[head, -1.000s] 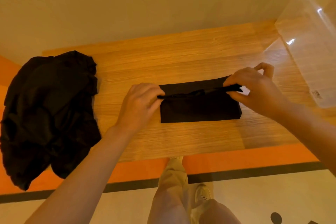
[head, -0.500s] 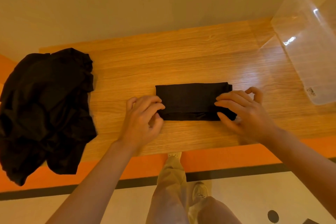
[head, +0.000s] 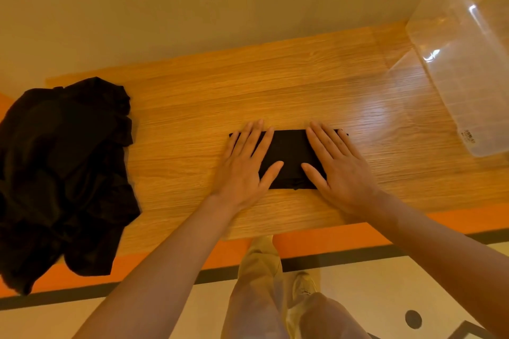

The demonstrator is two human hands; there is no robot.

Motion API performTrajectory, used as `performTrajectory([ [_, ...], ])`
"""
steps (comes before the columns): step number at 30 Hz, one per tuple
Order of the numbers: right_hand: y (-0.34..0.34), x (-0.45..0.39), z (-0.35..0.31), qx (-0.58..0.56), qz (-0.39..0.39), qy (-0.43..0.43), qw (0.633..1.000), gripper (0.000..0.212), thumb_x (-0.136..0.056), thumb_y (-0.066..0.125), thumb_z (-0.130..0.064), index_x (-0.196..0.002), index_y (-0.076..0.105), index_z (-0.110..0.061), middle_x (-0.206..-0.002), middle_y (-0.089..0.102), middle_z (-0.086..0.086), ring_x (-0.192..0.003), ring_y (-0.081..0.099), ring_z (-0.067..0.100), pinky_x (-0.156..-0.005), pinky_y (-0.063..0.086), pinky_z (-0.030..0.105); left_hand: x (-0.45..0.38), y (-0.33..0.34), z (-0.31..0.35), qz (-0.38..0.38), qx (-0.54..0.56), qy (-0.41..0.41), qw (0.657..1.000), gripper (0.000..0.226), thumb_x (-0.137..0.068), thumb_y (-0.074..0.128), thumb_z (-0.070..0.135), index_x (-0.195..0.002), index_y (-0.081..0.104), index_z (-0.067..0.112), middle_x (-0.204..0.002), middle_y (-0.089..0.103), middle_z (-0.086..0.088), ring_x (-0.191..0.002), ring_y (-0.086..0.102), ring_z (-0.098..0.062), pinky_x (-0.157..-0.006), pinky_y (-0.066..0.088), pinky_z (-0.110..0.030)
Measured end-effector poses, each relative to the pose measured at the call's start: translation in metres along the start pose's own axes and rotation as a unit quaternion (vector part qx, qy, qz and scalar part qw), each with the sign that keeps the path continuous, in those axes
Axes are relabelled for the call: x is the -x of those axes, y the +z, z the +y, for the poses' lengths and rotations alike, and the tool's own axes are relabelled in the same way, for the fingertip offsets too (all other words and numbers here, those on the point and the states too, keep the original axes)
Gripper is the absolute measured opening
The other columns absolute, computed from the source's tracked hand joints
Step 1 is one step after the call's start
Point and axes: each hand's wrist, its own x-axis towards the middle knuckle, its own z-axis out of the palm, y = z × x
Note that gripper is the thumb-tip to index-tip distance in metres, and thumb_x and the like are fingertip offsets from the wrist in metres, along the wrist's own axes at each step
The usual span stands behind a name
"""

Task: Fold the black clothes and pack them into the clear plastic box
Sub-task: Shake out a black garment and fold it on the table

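Observation:
A folded black garment [head: 289, 157] lies as a small flat rectangle on the wooden table [head: 275, 85]. My left hand [head: 245, 165] presses flat on its left end, fingers straight and spread. My right hand [head: 338, 168] presses flat on its right end in the same way. A pile of unfolded black clothes [head: 63, 173] sits at the table's left end and hangs over the near edge. The clear plastic box [head: 462, 63] stands at the far right of the table, partly cut off by the frame.
The table's near edge carries an orange strip [head: 316, 239]. Below it are my legs in beige trousers [head: 264, 297] and a pale floor. A plain wall runs behind the table.
Both hands let go of the garment's edges after bringing the fold over, and now lie flat on top of it. The garment is a narrower rectangle than one second ago.

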Motion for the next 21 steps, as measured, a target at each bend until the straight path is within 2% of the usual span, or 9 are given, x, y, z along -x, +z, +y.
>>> performTrajectory([
  [3, 0.000, 0.014, 0.005, -0.001, -0.003, -0.002, 1.000, 0.067, -0.099, 0.020, -0.053, -0.153, 0.014, -0.012, -0.161, 0.009, 0.005, -0.148, 0.002, 0.015, -0.120, 0.011, 0.043, 0.000, -0.001, -0.003, 0.004, -0.020, 0.031, 0.999, 0.067, -0.099, 0.017, 0.057, -0.153, 0.018, 0.017, -0.161, 0.011, -0.005, -0.149, 0.005, -0.019, -0.120, 0.007, -0.042],
  [7, 0.001, 0.033, 0.006, 0.003, 0.012, -0.039, 0.999, 0.056, -0.103, 0.021, -0.043, -0.152, 0.022, -0.016, -0.160, 0.013, 0.007, -0.148, 0.008, 0.023, -0.118, 0.016, 0.049, 0.004, -0.006, 0.006, 0.056, -0.115, 0.130, 0.983, 0.053, -0.104, 0.026, 0.041, -0.146, 0.038, 0.011, -0.154, 0.033, -0.010, -0.143, 0.029, -0.023, -0.116, 0.025, -0.045],
  [10, 0.003, 0.045, 0.007, 0.013, 0.016, -0.070, 0.997, 0.051, -0.103, 0.025, -0.038, -0.151, 0.025, -0.018, -0.159, 0.017, 0.006, -0.148, 0.011, 0.022, -0.117, 0.019, 0.051, 0.012, -0.005, 0.023, 0.067, -0.095, 0.147, 0.982, 0.048, -0.104, 0.030, 0.036, -0.142, 0.046, 0.011, -0.148, 0.042, -0.011, -0.139, 0.037, -0.024, -0.113, 0.031, -0.045],
  [14, 0.004, 0.060, 0.009, 0.001, 0.012, -0.023, 1.000, 0.052, -0.103, 0.022, -0.040, -0.151, 0.024, -0.020, -0.159, 0.017, 0.004, -0.148, 0.008, 0.019, -0.118, 0.015, 0.049, 0.014, -0.003, 0.045, 0.016, -0.028, 0.102, 0.994, 0.052, -0.104, 0.019, 0.040, -0.148, 0.032, 0.017, -0.155, 0.029, -0.008, -0.145, 0.024, -0.021, -0.117, 0.021, -0.042],
  [18, 0.004, 0.079, 0.011, 0.004, 0.038, 0.054, 0.998, 0.054, -0.102, 0.023, -0.041, -0.151, 0.025, -0.018, -0.159, 0.018, 0.004, -0.148, 0.010, 0.019, -0.118, 0.015, 0.048, -0.008, 0.000, 0.049, -0.042, -0.015, 0.174, 0.984, 0.052, -0.103, 0.020, 0.040, -0.152, 0.022, 0.023, -0.160, 0.016, -0.002, -0.148, 0.009, -0.017, -0.119, 0.009, -0.038],
  [21, 0.003, 0.093, 0.013, 0.004, 0.053, 0.136, 0.989, 0.056, -0.101, 0.025, -0.043, -0.150, 0.025, -0.015, -0.158, 0.019, 0.004, -0.148, 0.012, 0.020, -0.117, 0.018, 0.049, -0.032, -0.002, 0.062, -0.056, -0.036, 0.209, 0.976, 0.053, -0.102, 0.021, 0.041, -0.151, 0.026, 0.021, -0.159, 0.020, -0.003, -0.147, 0.013, -0.018, -0.119, 0.010, -0.039],
])
